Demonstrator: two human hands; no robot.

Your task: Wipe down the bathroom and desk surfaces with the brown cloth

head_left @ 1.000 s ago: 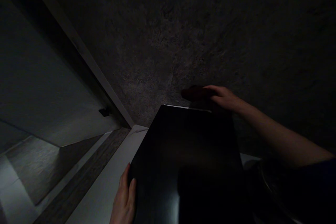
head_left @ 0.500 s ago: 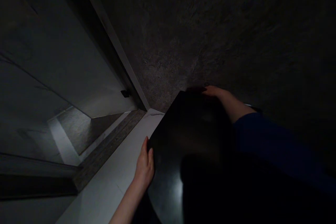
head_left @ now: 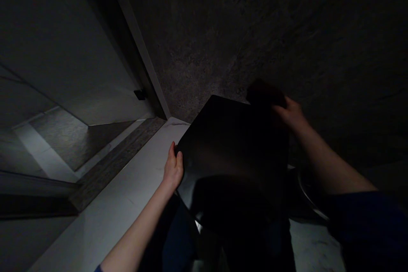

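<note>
A flat black panel [head_left: 219, 148] with a smooth, slightly shiny face is tilted before me. My left hand [head_left: 174, 169] is closed on its left edge, thumb on the face side. Above the panel's upper right edge, my right hand [head_left: 290, 112] is closed on a dark, soft-looking cloth [head_left: 266, 93]. Whether the cloth touches the panel cannot be made out in the gloom. The panel's lower part fades into shadow.
A dark mottled wall [head_left: 239, 29] rises behind the panel. On the left stand a glass door [head_left: 79, 72] and a stone threshold [head_left: 117, 157]. Pale floor [head_left: 127, 195] lies below. A dark round object with a light rim [head_left: 307, 193] is at lower right.
My right hand has moved right with the dark cloth, from the panel's top edge towards its upper right corner. More of the panel and of the floor at lower right shows.
</note>
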